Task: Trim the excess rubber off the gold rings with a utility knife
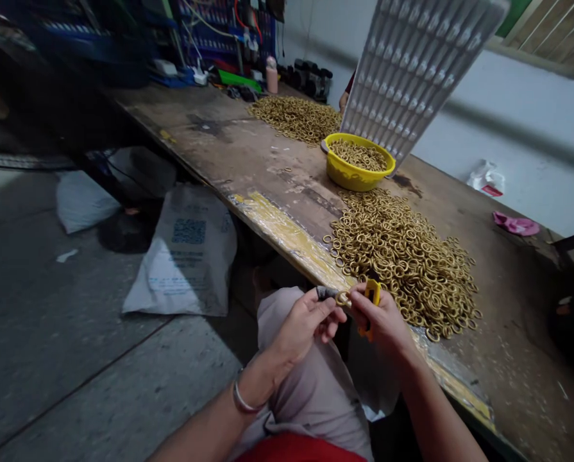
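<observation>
Between the thumb and a dark-wrapped forefinger of my left hand (pixel 310 321), a small gold-coloured ring (pixel 342 298) is pinched. My right hand (pixel 380 317) grips a yellow utility knife (pixel 372 292), its fingertips close against the ring. Whether the blade touches the ring I cannot tell. Both hands are above my lap at the table's edge. Just beyond them lies a large heap of gold-coloured rings (pixel 406 256). A yellow basin (pixel 358 176) full of similar rings stands behind that heap.
Another ring pile (pixel 296 117) lies farther back on the wooden table (pixel 258 163). A tall ribbed translucent panel (pixel 412 70) leans behind the basin, with part of a person beside it. White sacks (pixel 185 256) are on the floor at left. A pink cloth (pixel 515 223) lies at right.
</observation>
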